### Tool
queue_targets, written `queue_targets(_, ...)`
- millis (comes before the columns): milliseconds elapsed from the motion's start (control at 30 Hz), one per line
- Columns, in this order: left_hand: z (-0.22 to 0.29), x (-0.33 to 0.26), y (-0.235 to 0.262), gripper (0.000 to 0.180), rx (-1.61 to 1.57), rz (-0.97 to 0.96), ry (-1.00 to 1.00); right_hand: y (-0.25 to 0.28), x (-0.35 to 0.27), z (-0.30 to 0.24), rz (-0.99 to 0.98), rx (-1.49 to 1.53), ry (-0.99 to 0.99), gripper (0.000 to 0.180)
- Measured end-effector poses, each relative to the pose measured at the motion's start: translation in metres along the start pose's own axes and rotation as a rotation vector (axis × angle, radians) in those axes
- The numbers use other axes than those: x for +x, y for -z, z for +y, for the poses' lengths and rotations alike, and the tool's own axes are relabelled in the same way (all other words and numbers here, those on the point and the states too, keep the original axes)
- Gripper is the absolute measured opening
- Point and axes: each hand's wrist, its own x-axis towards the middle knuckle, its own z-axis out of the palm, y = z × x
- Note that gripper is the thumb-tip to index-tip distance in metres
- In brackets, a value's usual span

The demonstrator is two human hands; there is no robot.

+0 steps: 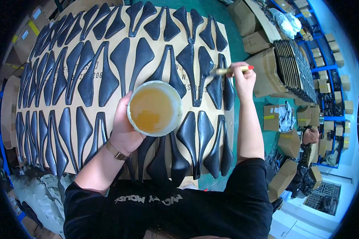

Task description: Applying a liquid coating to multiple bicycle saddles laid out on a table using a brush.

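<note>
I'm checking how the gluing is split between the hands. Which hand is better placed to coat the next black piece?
Probably the right hand: it holds the brush with its bristles at a black piece on the board. The left hand is occupied gripping the cup of amber glue.

cardboard boxes, blue shelving, green floor

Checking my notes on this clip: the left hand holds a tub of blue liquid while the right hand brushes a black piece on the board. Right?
Not quite. The head view shows the liquid in the tub is amber-yellow, not blue. The left hand does hold it, and the right hand brushes a black piece on the board.
</note>
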Motion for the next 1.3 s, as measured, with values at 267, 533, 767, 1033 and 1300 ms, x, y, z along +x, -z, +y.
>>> queue_targets(267, -0.001, -0.007, -0.003, 0.046, 0.125, 0.021, -0.042, 0.003, -0.013, -0.010, -0.070, -0.001, -0.165, 0.016)
queue_targets(533, -0.001, -0.013, 0.005, 0.054, 0.068, 0.049, -0.015, -0.013, -0.016, -0.032, -0.298, -0.445, -0.019, 0.012)
queue_targets(767, -0.001, -0.020, 0.010, 0.055, 0.070, 0.036, -0.026, -0.009, -0.041, -0.045, -0.235, -0.259, 0.010, 0.010)
queue_targets(1033, -0.002, -0.028, 0.006, 0.055, 0.121, 0.042, -0.026, -0.014, -0.054, -0.062, -0.332, -0.369, 0.030, 0.007)
queue_targets(1300, 0.009, -0.040, 0.005, 0.056, 0.191, 0.032, 0.012, -0.020, -0.066, -0.080, -0.408, -0.476, -0.081, 0.010)
